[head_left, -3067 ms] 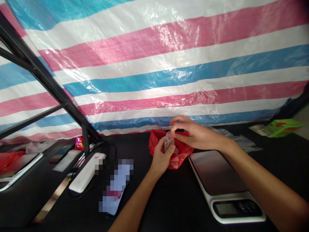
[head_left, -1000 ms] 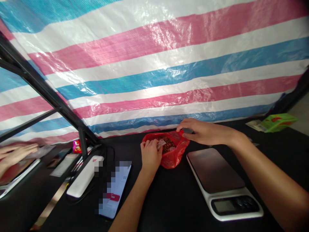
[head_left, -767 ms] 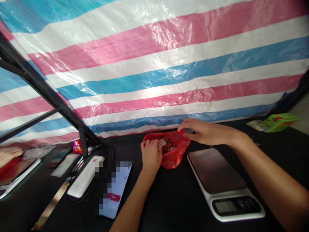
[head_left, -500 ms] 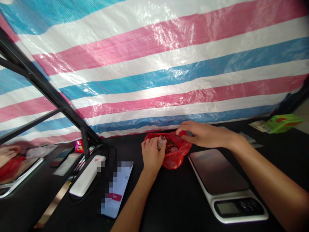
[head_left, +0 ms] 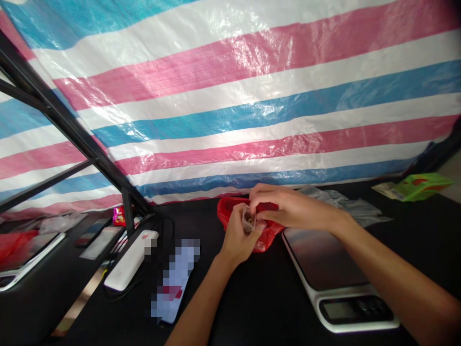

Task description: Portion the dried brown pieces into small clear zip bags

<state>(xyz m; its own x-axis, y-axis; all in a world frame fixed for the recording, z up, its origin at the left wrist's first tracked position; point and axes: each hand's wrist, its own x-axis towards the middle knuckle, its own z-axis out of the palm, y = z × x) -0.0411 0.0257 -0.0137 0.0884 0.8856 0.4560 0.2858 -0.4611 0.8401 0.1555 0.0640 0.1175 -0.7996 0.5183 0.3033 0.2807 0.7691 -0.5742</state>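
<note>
My left hand (head_left: pixel 238 234) is shut on a small transparent plastic bag (head_left: pixel 248 220) holding something brown. My right hand (head_left: pixel 288 206) reaches over from the right, with its fingers and thumb closed around the upper part of that small bag. Just behind and below both hands lies a crumpled red plastic bag (head_left: pixel 230 212), its opening and contents hidden by my hands. A digital kitchen scale (head_left: pixel 324 262) sits to the right of the red bag, just below my right wrist.
On the black tabletop are a white power bank (head_left: pixel 131 260), a phone (head_left: pixel 175 281) with a pixelated screen, and a silvery plastic sheet (head_left: pixel 342 204). A green packet (head_left: pixel 414 187) lies far right. A striped tarp (head_left: pixel 230 120) and dark metal frame (head_left: pixel 72 125) stand behind.
Both hands have come together, and the small transparent bag is now up between them. The red bag's brown contents are no longer visible, and the silvery sheet has come into view.
</note>
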